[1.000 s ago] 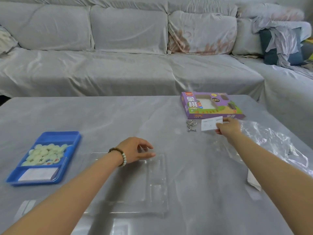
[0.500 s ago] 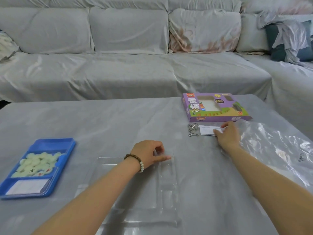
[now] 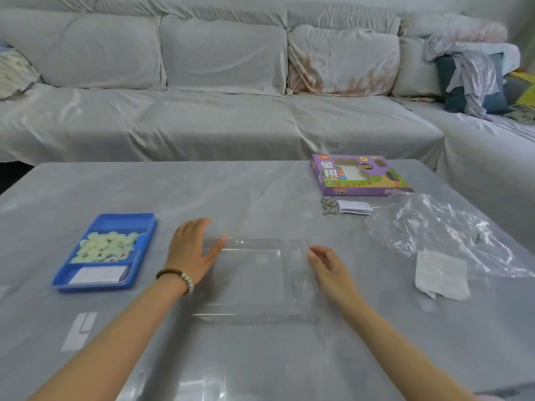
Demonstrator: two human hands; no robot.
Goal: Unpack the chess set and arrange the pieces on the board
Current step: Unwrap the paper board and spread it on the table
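Clear moulded tray [image 3: 252,282], rectangular, flat; I note left hand [image 3: 194,250] and right hand [image 3: 330,264] both released, flanking its sides.

sofa [image 3: 220,111]: pale cover, L-shaped | cushions [image 3: 474,79]: blue, right corner | table [image 3: 202,192]: grey

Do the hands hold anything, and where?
Nothing is gripped. The left hand lies open at the clear plastic tray; the right hand, open, is beside its right edge.

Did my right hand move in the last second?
Yes. The right hand left the white card by the purple box, drawing back beside the clear tray.
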